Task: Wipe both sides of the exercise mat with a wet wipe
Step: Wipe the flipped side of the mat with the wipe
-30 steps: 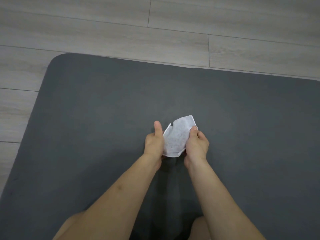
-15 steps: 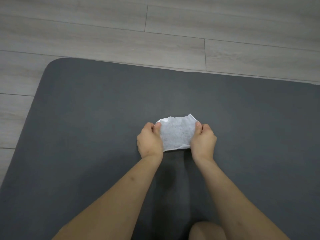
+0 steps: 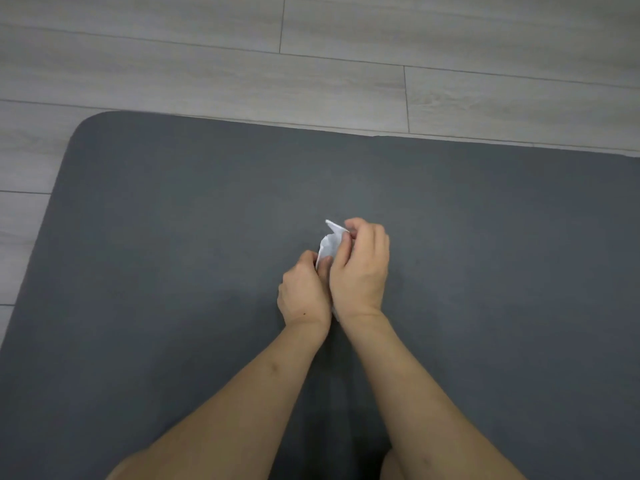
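Pale wood-grain floor (image 3: 311, 64) runs along the top and left. On it lies the dark grey mat (image 3: 173, 237), rounded corner at upper left, filling most of the view. Two bare forearms reach over the mat's middle. The right hand (image 3: 362, 271) and left hand (image 3: 303, 296) press side by side, fingers curled and pinching the white wipe (image 3: 329, 242), folded between them above the mat and mostly hidden by the fingers.

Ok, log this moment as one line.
left hand: pinches wipe | right hand: pinches wipe | mat: flat on floor
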A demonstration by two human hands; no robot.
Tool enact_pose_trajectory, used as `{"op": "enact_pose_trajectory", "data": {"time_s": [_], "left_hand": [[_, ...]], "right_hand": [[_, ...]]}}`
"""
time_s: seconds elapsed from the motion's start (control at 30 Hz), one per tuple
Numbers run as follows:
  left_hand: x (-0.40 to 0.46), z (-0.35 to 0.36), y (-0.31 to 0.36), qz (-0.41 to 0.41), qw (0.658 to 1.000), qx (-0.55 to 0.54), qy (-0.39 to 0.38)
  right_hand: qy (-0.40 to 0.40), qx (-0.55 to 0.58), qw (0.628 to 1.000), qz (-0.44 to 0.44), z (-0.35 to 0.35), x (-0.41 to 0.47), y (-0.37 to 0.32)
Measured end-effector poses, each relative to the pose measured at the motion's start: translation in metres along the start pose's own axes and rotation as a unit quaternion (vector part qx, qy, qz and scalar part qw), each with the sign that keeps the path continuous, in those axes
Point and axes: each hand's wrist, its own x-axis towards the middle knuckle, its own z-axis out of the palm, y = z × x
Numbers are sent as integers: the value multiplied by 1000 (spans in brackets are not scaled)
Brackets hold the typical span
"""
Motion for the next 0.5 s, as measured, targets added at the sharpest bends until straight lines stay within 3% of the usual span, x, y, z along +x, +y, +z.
{"op": "enact_pose_trajectory", "data": {"time_s": [0.17, 0.27, 0.4, 0.5], "left_hand": [[7, -7, -6, 9, 1000, 3, -8], [11, -11, -12, 9, 1000, -19, -2], [14, -9, -17, 29, 999, -34, -17], [15, -10, -16, 26, 999, -29, -27]], "right_hand": [[18, -16, 994, 105, -3, 0, 33], [62, 2, 990, 125, -13, 6, 35], [65, 114, 983, 129, -6, 10, -4], [58, 221, 957, 179, 8, 11, -23]]}}
